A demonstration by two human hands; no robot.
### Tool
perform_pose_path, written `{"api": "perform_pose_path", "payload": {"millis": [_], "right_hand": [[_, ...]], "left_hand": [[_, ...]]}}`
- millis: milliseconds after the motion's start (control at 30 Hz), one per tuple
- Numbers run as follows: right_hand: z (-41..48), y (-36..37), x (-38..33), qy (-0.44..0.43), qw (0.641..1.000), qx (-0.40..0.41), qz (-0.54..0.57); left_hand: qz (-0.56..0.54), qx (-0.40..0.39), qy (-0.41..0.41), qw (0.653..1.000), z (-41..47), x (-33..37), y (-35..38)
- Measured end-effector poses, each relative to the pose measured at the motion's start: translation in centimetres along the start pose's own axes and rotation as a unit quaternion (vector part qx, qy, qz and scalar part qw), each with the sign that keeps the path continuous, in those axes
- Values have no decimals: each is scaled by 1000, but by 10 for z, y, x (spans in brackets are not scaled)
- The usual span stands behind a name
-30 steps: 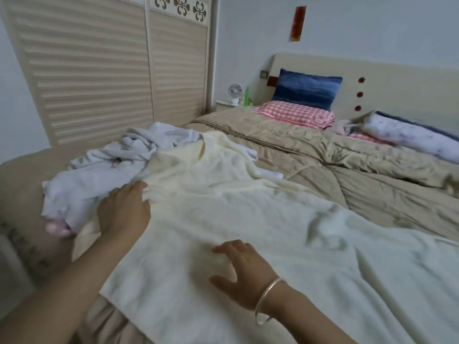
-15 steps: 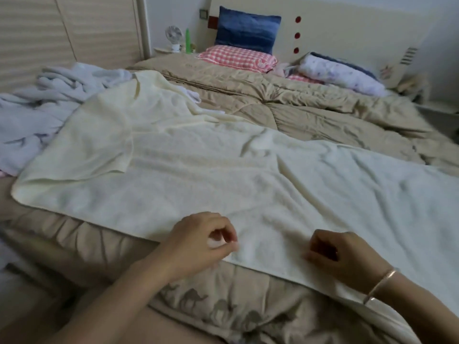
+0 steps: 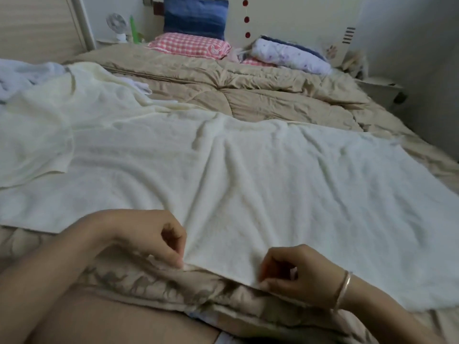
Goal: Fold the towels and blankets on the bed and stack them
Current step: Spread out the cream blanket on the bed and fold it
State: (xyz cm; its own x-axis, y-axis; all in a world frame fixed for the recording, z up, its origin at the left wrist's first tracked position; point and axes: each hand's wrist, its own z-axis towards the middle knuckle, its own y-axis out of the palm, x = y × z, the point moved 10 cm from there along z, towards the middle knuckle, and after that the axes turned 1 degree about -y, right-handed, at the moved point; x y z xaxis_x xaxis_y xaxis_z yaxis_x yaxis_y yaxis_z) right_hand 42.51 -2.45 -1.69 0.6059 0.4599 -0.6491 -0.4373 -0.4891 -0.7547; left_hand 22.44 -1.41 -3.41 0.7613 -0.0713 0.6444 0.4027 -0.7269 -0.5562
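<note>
at the near edge of the bed, the left hand pinches the hem of the cream towel between thumb and fingertips, its other fingers curled; the right hand, just beside it, pinches the same hem in the same way, with a thin metal bangle on its wrist; between the two hands the hem is lifted slightly off the bedding, and long creases fan away from the pinched spots across the cloth; the cream towel lies spread over the near half of the bed, running from the left edge of view almost to the right, its far left part doubled over on itself; beneath it lies a beige quilt, whose near border shows a camel print just under the hands; a pale blue-grey blanket lies bunched at the far left, touching the towel's far corner; toward the head of the bed a pink checked pillow lies flat with a blue pillow propped behind it, and a white floral pillow lies to their right; a small fan and a green bottle stand to the left of the pillows.
</note>
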Motion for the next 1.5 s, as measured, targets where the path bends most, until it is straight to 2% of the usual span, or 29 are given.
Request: {"api": "perform_pose_path", "payload": {"millis": [67,133,167,233,300,367,467,533,600,633,733,900,1000,1067,1100,1200,1233,1267,1367,1400,1433,1467,1500], "right_hand": [[-7,0,10,39,997,1,61],[-20,-15,25,81,983,58,153],[-27,-28,32,94,975,107,172],[-53,-60,53,118,962,219,115],[-86,-85,78,171,941,291,-21],[-120,-94,104,244,919,286,-119],[-184,-103,153,409,853,220,-239],[-237,-109,187,519,794,188,-256],[-272,-112,208,578,757,189,-239],[-283,-117,213,590,743,216,-233],[-298,-146,205,580,703,341,-231],[-330,-164,255,599,667,443,-20],[-345,-168,275,452,623,607,200],[-339,-163,281,339,589,643,355],[-338,-161,282,286,553,666,411],[-370,-156,277,269,460,752,389],[-376,-151,274,236,454,759,403],[-374,-149,271,208,468,740,436],[-394,-126,296,322,556,675,362],[-391,-122,293,394,599,630,299],[-394,-119,297,485,610,594,200],[-403,-123,290,568,586,574,67],[-403,-128,276,601,555,574,-19]], "left_hand": [[-26,-73,-60,995,5,-7,9],[-39,-139,-107,984,7,-6,21],[-36,-145,-117,982,8,-2,21],[-31,-72,-107,991,20,11,6],[-41,53,-55,996,37,38,-15],[-88,119,10,989,53,70,-19],[-111,99,67,987,80,116,7],[-105,67,78,989,98,142,30],[-102,48,77,991,112,160,47],[-101,41,76,991,118,166,55],[-96,22,82,992,133,188,76],[-73,9,72,995,151,209,105],[-63,6,68,996,156,216,115],[-60,6,61,996,158,217,118],[-60,4,59,996,159,216,119],[-63,-5,54,996,161,214,121],[-66,-8,54,996,162,214,120],[-72,-12,54,996,162,214,120],[-84,-17,55,995,164,215,121],[-82,-19,55,995,165,215,121],[-78,-19,52,995,165,214,121],[-76,-20,50,996,166,214,121],[-74,-19,48,996,166,213,120]]}}
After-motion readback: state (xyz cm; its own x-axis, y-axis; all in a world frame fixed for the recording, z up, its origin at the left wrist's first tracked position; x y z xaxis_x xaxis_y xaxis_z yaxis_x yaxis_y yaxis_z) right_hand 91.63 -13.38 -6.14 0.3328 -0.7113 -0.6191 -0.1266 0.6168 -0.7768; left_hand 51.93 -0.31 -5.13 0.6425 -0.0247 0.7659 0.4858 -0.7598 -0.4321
